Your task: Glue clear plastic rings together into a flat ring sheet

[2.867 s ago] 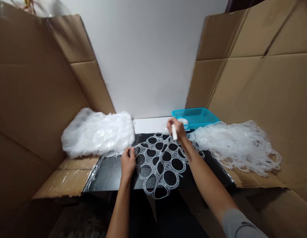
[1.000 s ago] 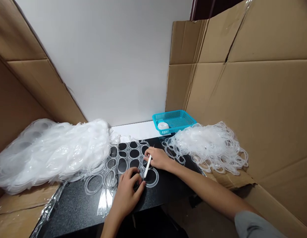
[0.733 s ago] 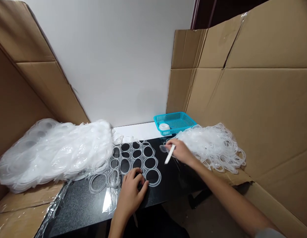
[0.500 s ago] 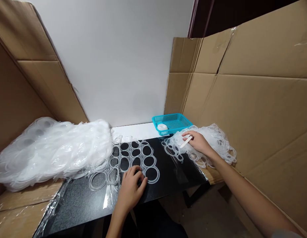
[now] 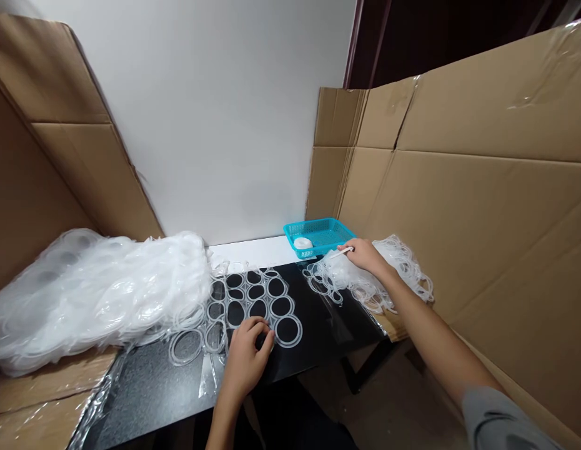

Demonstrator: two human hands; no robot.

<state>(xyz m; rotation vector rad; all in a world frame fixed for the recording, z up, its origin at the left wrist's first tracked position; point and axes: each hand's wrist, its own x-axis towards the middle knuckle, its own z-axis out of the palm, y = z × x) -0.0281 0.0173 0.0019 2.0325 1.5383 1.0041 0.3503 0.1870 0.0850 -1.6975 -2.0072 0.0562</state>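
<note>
A sheet of joined translucent plastic rings [image 5: 281, 306] lies flat on the black table. My left hand [image 5: 249, 350] rests on its near edge, fingers curled and pressed against the rings, with a gap between thumb and forefinger. The fingertips are partly hidden. Off to the right, my right hand [image 5: 363, 255] is closed around a thin white stick [image 5: 342, 252], whose tip points left. That hand is above a loose pile of clear ring scraps [image 5: 405, 262], close to the near right corner of the blue basket.
A blue plastic basket [image 5: 328, 234] at the back holds a white round piece [image 5: 303, 244]. On the left rises a big heap of stacked ring sheets [image 5: 131, 287]. Cardboard walls [image 5: 482, 219] stand on both sides, and a white wall [image 5: 215, 125] closes the back.
My right hand has moved a little left and back toward the basket, and the white stick now lies flatter. My left hand stays on the sheet. The camera view has shifted slightly.
</note>
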